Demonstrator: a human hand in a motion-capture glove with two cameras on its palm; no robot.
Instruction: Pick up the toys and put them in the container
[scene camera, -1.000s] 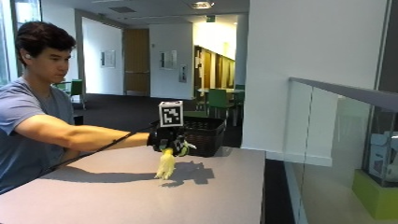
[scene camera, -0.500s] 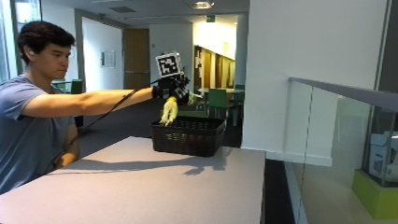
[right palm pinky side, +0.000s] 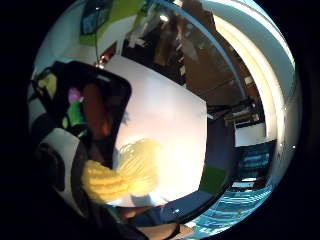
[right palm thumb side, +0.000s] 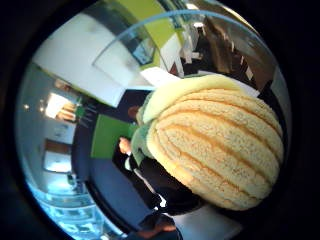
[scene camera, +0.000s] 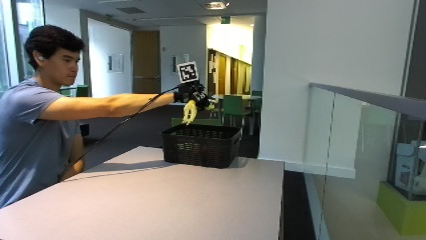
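While the person's arm is stretched out toward the far end of the surface, the gloved right hand holds a yellow plush toy in the air above the black basket, with the toy dangling from the fingers and well clear of the rim. The fingers are curled round the toy's upper end.

From the thumb-side palm view the toy looks ribbed and fuzzy, with a paler smooth part beside the ribs; I judge it soft, light and squashy, unlikely to slip and in no danger from a drop. It hangs limp, so a hold at one end lets it swing. A grip round its thicker middle would steady it, though for a release over an open basket the present hold seems enough.

Seen from the little-finger side, the basket already has several coloured toys in it, pink, green and orange among them, and the plush toy hangs over the pale surface just beside the basket's edge.

That surface is plain, flat and matte. Around it is an office-like room, with a glass partition to the right and green chairs in the far background.
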